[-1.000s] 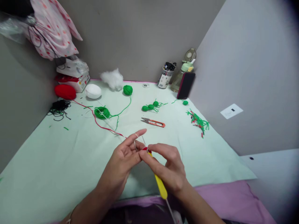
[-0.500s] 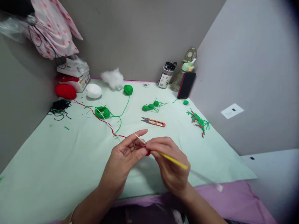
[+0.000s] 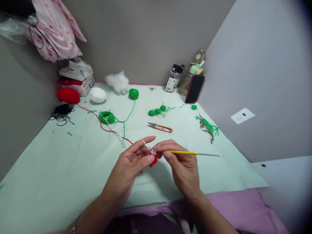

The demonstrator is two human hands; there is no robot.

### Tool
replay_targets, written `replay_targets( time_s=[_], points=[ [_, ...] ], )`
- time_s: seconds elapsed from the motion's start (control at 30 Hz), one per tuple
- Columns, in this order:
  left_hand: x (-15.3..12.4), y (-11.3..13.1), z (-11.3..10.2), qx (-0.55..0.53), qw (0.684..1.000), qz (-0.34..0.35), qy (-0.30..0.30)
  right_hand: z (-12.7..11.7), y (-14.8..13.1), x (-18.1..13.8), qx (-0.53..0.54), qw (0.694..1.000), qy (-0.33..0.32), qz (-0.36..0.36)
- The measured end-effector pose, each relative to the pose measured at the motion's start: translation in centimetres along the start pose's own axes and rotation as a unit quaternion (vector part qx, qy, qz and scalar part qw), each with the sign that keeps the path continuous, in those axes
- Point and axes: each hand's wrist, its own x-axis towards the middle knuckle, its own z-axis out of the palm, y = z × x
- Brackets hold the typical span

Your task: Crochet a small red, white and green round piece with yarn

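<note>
My left hand (image 3: 133, 161) pinches a small red crochet piece (image 3: 153, 159) with white stitches along its top, between thumb and fingers. White yarn (image 3: 143, 142) runs over the raised left index finger. In my right hand (image 3: 181, 165) is a crochet hook (image 3: 184, 152) with a yellow grip, lying nearly level; its left tip is at the white stitches, its other metal end points right. Red yarn (image 3: 104, 129) trails from the red yarn ball (image 3: 68, 95) to my left hand. A white yarn ball (image 3: 97, 95) sits beside the red one.
Orange-handled thread snips (image 3: 160, 127) lie beyond my hands. Behind them are small green crochet balls (image 3: 158, 111). Green yarn (image 3: 106, 117), black yarn (image 3: 62, 112) and white stuffing (image 3: 118, 83) are at left and back. Yarn scraps (image 3: 207, 126), a phone (image 3: 194, 89) and a bottle (image 3: 186, 81) stand or lie right.
The hook has swung from a slant down to the right to nearly level. More of the red piece and its white stitches shows. The red and white yarns have shifted apart on the table.
</note>
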Motion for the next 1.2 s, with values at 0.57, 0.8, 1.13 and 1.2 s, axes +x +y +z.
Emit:
replay_targets(
  time_s=[0.57, 0.8, 1.13, 1.2],
  points=[
    [-0.2, 0.3, -0.6, 0.061, 0.998, 0.027, 0.020, -0.8, -1.2, -0.5, -0.155, 0.978, -0.064, -0.121],
    [0.1, 0.4, -0.4, -0.024, 1.000, -0.008, 0.011, -0.5, -0.6, -1.2, -0.395, 0.874, -0.081, -0.272],
    [0.1, 0.3, -0.3, 0.002, 1.000, 0.014, 0.016, 0.2, -0.3, 0.3, -0.070, 0.995, -0.013, -0.073],
    [0.0, 0.0, -0.3, 0.015, 1.000, 0.022, 0.014, 0.4, -0.2, 0.0, -0.117, 0.989, -0.016, -0.094]
  ],
)
